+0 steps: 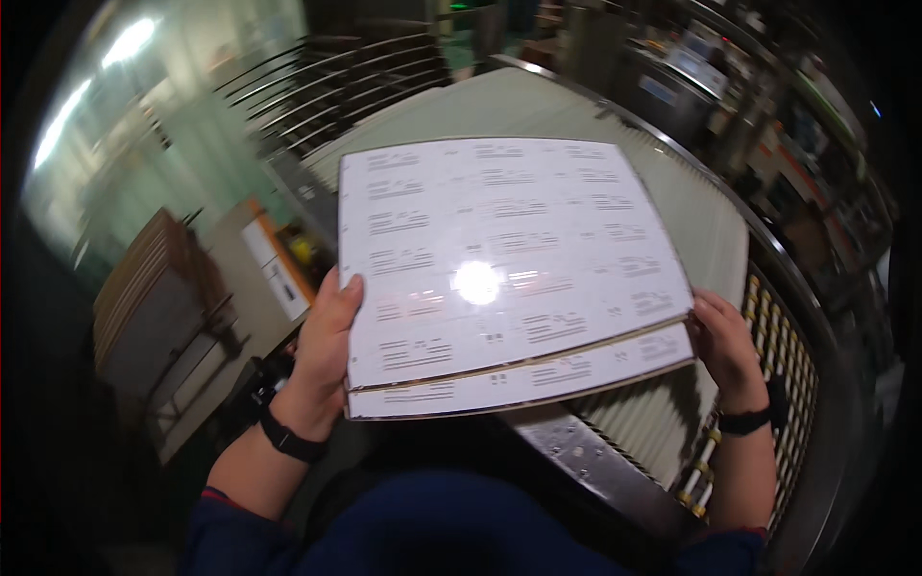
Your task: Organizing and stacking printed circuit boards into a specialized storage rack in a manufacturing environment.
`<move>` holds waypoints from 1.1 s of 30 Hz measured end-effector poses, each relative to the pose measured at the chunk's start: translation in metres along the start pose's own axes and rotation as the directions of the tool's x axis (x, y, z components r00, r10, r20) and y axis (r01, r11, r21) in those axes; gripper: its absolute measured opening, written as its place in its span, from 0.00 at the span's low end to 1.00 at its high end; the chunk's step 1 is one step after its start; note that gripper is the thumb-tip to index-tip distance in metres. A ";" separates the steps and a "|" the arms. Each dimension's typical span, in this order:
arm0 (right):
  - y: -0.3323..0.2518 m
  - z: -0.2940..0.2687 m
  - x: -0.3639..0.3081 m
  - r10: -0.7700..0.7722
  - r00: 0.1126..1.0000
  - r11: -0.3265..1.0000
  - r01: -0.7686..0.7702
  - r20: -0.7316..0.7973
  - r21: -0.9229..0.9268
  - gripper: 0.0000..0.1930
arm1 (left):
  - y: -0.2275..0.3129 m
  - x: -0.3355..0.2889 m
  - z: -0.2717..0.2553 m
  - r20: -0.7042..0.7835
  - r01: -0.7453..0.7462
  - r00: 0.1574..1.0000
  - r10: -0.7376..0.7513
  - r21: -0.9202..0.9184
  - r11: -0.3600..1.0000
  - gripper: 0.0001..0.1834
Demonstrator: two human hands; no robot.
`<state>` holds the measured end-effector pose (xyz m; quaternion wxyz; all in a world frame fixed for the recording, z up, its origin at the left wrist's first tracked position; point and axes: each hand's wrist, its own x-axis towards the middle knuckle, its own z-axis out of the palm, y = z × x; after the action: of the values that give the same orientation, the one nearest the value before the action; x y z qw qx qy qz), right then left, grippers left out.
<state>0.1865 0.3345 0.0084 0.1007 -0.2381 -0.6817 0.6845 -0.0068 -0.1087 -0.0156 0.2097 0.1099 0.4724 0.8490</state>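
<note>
I hold a glossy white printed sheet (pixel 432 317) by its two sides, with rows of small dark print and a bright light reflected in it. A second similar sheet (pixel 595 370) lies under it, its near strip showing below the upper one's edge. My left hand (pixel 327 331) is closed on the left edge, thumb on top and fingers hidden beneath. At the right near corner my right hand (pixel 725 346) is closed on the edges, its fingers partly hidden. Both sheets are stiff and slightly tilted. Beneath them runs a roller conveyor (pixel 696 206) with pale rollers.
More rollers with yellow and white parts (pixel 783 355) line the right side, beside a metal rail (pixel 768 235). A metal bar rack (pixel 336 82) stands at the far left. Brown upright panels (pixel 154 298) stand left, near a grey table (pixel 226 250). Machinery (pixel 672 82) stands at far right.
</note>
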 end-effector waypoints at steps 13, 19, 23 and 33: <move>-0.095 0.130 0.038 -0.586 0.710 0.759 0.650 0.390 -0.042 0.28 | 0.134 -0.079 -0.087 -0.065 -0.415 0.895 0.442 0.246 0.876 0.29; -0.150 0.240 0.016 -0.780 0.488 0.549 0.834 0.392 0.054 0.24 | 0.255 -0.128 -0.177 -0.062 -0.611 0.665 0.744 0.526 0.591 0.22; -0.153 0.368 -0.015 -0.874 0.217 0.221 0.974 0.434 -0.041 0.19 | 0.299 -0.190 -0.264 -0.159 -0.709 0.589 0.793 0.369 0.601 0.20; -0.058 0.677 -0.004 -0.654 0.496 0.676 0.722 0.571 0.147 0.06 | 0.330 -0.273 -0.463 -0.322 -0.667 0.408 0.854 0.534 0.520 0.25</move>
<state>-0.1343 -0.2643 0.0370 0.1386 0.2695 -0.7523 0.5850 -0.0261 -0.7381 0.0219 -0.3731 0.0991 0.5368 0.7502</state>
